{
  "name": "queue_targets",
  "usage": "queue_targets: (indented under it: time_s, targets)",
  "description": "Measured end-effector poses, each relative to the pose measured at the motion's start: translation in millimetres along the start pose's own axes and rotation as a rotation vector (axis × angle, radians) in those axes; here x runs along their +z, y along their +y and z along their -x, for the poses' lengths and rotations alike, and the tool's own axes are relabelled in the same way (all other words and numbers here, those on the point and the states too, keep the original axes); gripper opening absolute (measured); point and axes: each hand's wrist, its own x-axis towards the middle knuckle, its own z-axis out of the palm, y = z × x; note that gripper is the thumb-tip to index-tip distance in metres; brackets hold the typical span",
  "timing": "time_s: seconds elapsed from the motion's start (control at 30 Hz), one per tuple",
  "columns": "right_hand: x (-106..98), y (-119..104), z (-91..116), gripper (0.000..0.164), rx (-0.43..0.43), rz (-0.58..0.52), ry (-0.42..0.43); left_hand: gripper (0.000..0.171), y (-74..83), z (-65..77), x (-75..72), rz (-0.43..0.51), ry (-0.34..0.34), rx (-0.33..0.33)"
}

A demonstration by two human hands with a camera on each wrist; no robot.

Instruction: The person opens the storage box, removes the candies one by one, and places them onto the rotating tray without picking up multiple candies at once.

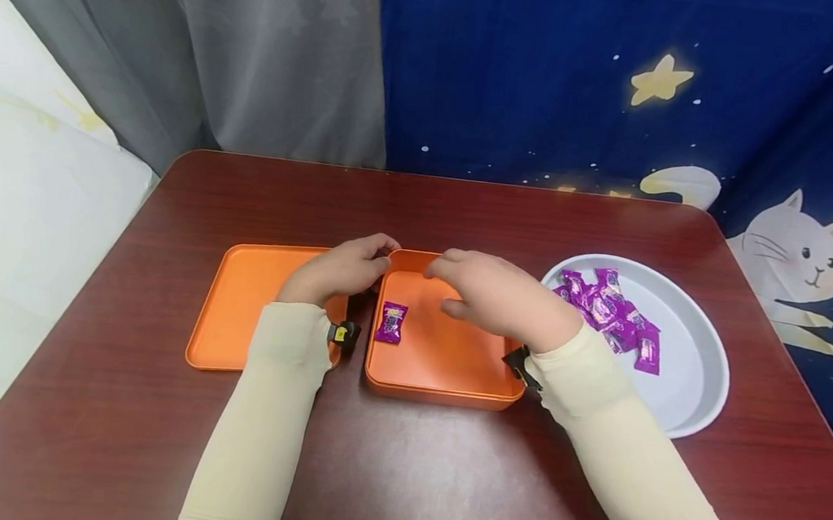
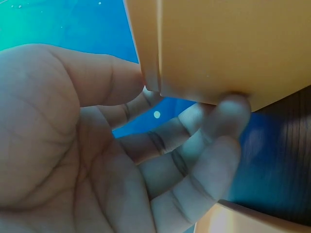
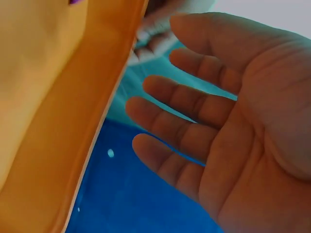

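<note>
A shallow orange box point(image 1: 445, 364) sits at the middle of the table, with one purple-wrapped candy point(image 1: 391, 323) lying inside along its left wall. My left hand point(image 1: 342, 269) holds the box at its far left corner. In the left wrist view the thumb meets the box's edge and the curled fingers point(image 2: 226, 116) lie against its outer wall. Over the far right part of the box hovers my right hand point(image 1: 498, 295), holding nothing. Its fingers point(image 3: 170, 126) are spread and relaxed in the right wrist view, beside the box rim.
Left of the box lies a flat orange lid point(image 1: 237, 303), partly under my left forearm. To the right, a round white tray point(image 1: 693, 380) bears several purple candies point(image 1: 604, 307), and my right sleeve overlaps its near edge. Curtains point(image 1: 293, 54) hang behind the table.
</note>
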Motion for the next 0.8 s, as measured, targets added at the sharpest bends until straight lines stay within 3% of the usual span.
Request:
queue_targets:
  time_s: [0.37, 0.57, 0.8]
  targets:
    - [22, -14, -28, 0.035, -0.122, 0.187, -0.155, 0.032, 1.6, 1.2, -2.2, -0.006, -0.014, 0.000]
    - [37, -20, -37, 0.023, -0.284, 0.230, -0.118, 0.033, 0.7, 0.6, -2.4, 0.018, -0.021, 0.010]
    - [47, -21, -41, 0.021, -0.286, 0.214, -0.111, 0.033, 0.9, 0.3, -2.7, 0.014, -0.021, 0.011]
